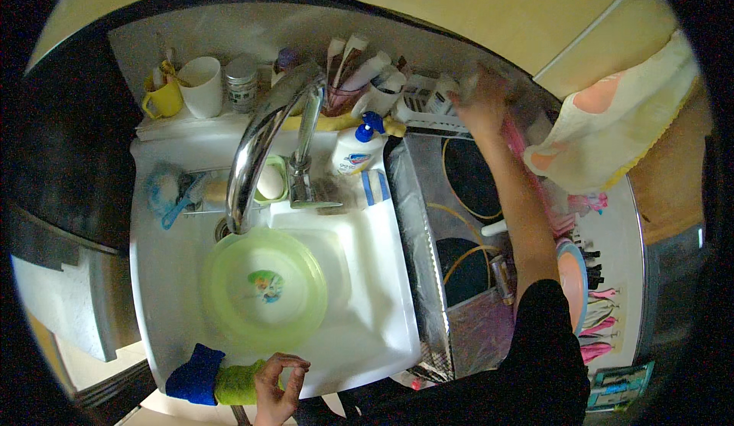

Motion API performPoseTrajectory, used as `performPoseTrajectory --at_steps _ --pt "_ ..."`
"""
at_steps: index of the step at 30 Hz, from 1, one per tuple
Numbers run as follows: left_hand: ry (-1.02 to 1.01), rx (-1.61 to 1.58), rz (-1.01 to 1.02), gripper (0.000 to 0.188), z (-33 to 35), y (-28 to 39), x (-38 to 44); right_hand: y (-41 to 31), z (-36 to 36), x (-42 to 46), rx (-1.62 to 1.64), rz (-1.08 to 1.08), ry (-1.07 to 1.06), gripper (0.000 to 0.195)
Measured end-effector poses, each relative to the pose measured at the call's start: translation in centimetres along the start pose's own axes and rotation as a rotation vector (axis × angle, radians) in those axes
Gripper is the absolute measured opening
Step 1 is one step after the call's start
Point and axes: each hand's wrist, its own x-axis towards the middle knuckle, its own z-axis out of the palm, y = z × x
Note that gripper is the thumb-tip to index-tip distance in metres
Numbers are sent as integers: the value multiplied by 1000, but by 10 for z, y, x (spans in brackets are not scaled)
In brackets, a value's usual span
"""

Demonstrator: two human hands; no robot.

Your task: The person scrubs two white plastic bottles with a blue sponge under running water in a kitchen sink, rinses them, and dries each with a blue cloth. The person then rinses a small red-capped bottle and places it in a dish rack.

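My right hand point(484, 108) is stretched out over the right end of the back ledge, beside a white plastic basket point(427, 117) of small bottles. It is blurred, and whether its fingers hold anything cannot be told. Low in the view, my left hand point(281, 383) is at the sink's front edge by a lime green cloth point(238, 381), thumb and forefinger curved towards each other with nothing visible between them. A dark blue cloth point(196, 374) lies next to the green one. Inside the white sink point(367, 311) is a pale green basin point(312, 288) with a cartoon print on its bottom.
A chrome faucet point(252, 145) arches over the sink. Behind it stand a pump bottle point(352, 151), a white mug point(200, 88) and a yellow cup point(163, 98). A soap dish point(270, 179) and a blue brush point(182, 205) sit left. A patterned towel point(619, 116) hangs right.
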Motion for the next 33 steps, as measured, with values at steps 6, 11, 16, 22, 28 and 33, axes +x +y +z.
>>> performPoseTrajectory --at_steps 6,11,16,22,28,33 --pt "-42 161 69 11 4 0 1 -9 47 19 -158 -264 -302 37" --pt "7 86 14 12 2 -5 -1 27 51 17 -219 -308 -242 36" --pt "-17 137 44 12 5 -7 5 42 47 24 -162 -324 -317 46" --pt "-28 187 55 14 11 -2 9 35 50 28 -205 -349 -356 44" --pt "-46 196 51 15 12 -2 8 22 40 39 -241 -342 -577 41" --pt "-40 167 38 15 11 -6 3 9 32 47 -257 -337 -503 39"
